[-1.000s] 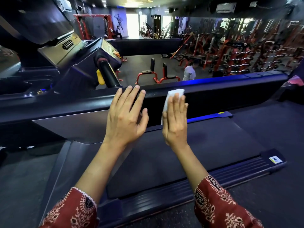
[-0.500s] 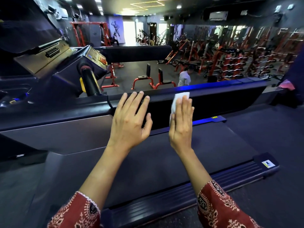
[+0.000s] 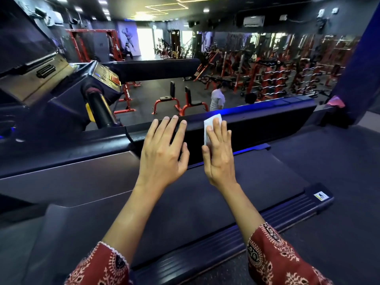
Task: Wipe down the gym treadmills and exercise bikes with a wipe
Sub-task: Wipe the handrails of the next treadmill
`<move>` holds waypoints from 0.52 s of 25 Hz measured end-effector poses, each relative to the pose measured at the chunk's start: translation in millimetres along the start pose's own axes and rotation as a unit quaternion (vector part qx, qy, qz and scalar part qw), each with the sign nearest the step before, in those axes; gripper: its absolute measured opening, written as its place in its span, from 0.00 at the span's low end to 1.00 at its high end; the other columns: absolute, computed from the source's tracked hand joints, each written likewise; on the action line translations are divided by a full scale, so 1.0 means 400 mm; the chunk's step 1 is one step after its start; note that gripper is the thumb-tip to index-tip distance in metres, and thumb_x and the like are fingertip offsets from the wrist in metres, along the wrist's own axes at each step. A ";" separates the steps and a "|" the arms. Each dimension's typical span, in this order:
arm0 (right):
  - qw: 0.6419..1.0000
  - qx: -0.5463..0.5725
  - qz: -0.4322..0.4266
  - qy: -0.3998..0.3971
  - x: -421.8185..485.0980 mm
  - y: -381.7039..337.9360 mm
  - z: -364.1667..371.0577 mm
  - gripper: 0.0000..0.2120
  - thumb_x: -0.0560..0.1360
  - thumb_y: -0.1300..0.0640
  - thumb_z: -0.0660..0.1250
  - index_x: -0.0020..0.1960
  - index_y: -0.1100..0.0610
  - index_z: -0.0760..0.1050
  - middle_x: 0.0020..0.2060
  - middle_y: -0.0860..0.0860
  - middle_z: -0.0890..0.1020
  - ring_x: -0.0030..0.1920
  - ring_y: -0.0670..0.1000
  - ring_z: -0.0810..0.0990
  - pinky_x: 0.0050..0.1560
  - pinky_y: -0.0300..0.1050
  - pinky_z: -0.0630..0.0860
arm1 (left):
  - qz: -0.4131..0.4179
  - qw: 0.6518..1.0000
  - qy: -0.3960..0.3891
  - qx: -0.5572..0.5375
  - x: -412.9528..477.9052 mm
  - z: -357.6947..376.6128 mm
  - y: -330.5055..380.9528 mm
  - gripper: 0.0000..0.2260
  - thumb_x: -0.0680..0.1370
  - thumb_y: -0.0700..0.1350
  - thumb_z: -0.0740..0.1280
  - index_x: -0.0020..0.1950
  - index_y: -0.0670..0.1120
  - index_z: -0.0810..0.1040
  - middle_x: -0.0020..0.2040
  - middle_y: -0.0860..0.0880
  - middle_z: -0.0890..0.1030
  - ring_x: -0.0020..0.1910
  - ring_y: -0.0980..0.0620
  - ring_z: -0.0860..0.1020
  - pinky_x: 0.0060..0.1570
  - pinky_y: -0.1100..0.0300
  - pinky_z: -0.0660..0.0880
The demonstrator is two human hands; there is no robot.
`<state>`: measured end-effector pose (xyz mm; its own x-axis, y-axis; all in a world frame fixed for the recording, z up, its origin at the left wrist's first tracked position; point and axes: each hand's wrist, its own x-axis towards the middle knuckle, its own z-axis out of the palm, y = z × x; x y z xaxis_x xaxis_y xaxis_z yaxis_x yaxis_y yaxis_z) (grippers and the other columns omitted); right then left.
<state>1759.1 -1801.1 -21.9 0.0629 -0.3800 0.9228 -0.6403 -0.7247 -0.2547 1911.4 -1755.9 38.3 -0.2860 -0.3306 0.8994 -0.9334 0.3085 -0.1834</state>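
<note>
Treadmill (image 3: pixel 82 177) wiping is in hand, and from the head view I judge the job to be at an early stage. My right hand (image 3: pixel 219 155) lies flat with straight fingers, pressing the folded white wipe (image 3: pixel 211 122) against the upper edge of the far side rail (image 3: pixel 267 120), about midway along it. Only the wipe's top and left margin show past my fingers. My left hand (image 3: pixel 162 153) is released and grasps nothing, its palm and straight fingers resting on the same rail just beside the right. I cannot tell which stretches of the rail are already clean, because the dark surface shows no streaks. By my reckoning the console (image 3: pixel 51 79), the handlebar (image 3: pixel 98 110), the belt (image 3: pixel 236 188) and the near foot rail (image 3: pixel 246 233) remain, as do the bikes, which I cannot pick out here.
</note>
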 end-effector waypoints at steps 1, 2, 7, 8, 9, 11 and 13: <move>1.000 -0.005 0.007 0.011 0.014 0.014 0.001 0.19 0.82 0.60 0.53 0.72 0.61 0.59 0.76 0.53 0.53 0.77 0.49 0.46 0.76 0.52 0.46 | 0.000 1.000 0.002 -0.001 0.002 0.003 0.000 0.18 0.74 0.42 0.64 0.62 0.37 0.78 0.60 0.37 0.78 0.60 0.39 0.76 0.66 0.47 0.64; 0.998 0.002 0.055 0.041 0.029 0.019 0.000 0.19 0.81 0.62 0.54 0.71 0.60 0.59 0.76 0.57 0.56 0.77 0.49 0.47 0.76 0.52 0.47 | 0.001 1.000 0.004 -0.002 0.003 0.006 -0.001 0.18 0.74 0.43 0.64 0.62 0.37 0.78 0.60 0.37 0.79 0.59 0.39 0.76 0.66 0.47 0.64; 0.999 -0.047 -0.023 0.004 -0.010 0.039 -0.005 0.33 0.78 0.67 0.55 0.78 0.47 0.50 0.78 0.44 0.46 0.77 0.50 0.45 0.76 0.52 0.45 | 0.010 1.000 0.026 -0.002 -0.005 0.022 -0.001 0.17 0.75 0.43 0.65 0.62 0.38 0.77 0.61 0.38 0.78 0.61 0.40 0.76 0.67 0.47 0.63; 0.998 -0.058 -0.016 0.006 -0.022 0.047 -0.005 0.34 0.79 0.65 0.55 0.78 0.45 0.46 0.77 0.41 0.45 0.77 0.49 0.45 0.76 0.51 0.45 | 0.009 1.000 0.029 -0.001 -0.008 0.025 0.003 0.17 0.76 0.43 0.65 0.63 0.38 0.77 0.62 0.38 0.78 0.62 0.40 0.75 0.67 0.47 0.63; 0.998 -0.053 0.035 0.026 -0.027 0.051 -0.002 0.32 0.81 0.63 0.54 0.78 0.45 0.43 0.77 0.41 0.44 0.77 0.49 0.44 0.76 0.51 0.44 | 0.008 0.999 0.031 0.001 -0.010 0.030 0.009 0.17 0.76 0.43 0.65 0.63 0.38 0.77 0.62 0.38 0.77 0.63 0.40 0.74 0.68 0.47 0.62; 0.994 -0.043 0.092 0.041 -0.036 0.050 0.009 0.29 0.83 0.61 0.51 0.78 0.47 0.42 0.77 0.42 0.43 0.77 0.50 0.43 0.77 0.51 0.44 | 0.009 0.999 0.035 0.003 -0.013 0.040 0.020 0.18 0.76 0.42 0.66 0.64 0.37 0.76 0.63 0.38 0.76 0.64 0.40 0.73 0.69 0.47 0.61; 0.996 -0.081 -0.012 0.021 -0.054 0.063 0.012 0.27 0.84 0.59 0.50 0.78 0.50 0.42 0.78 0.44 0.44 0.77 0.51 0.44 0.76 0.52 0.44 | 0.017 0.999 0.038 0.004 -0.012 0.054 0.031 0.18 0.76 0.42 0.66 0.64 0.37 0.76 0.64 0.37 0.76 0.65 0.40 0.73 0.70 0.48 0.59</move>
<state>1745.4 -1813.7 -49.8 0.0499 -0.3374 0.9400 -0.7543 -0.6296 -0.1859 1896.5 -1769.9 23.3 -0.3010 -0.2509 0.9200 -0.9252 0.3106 -0.2180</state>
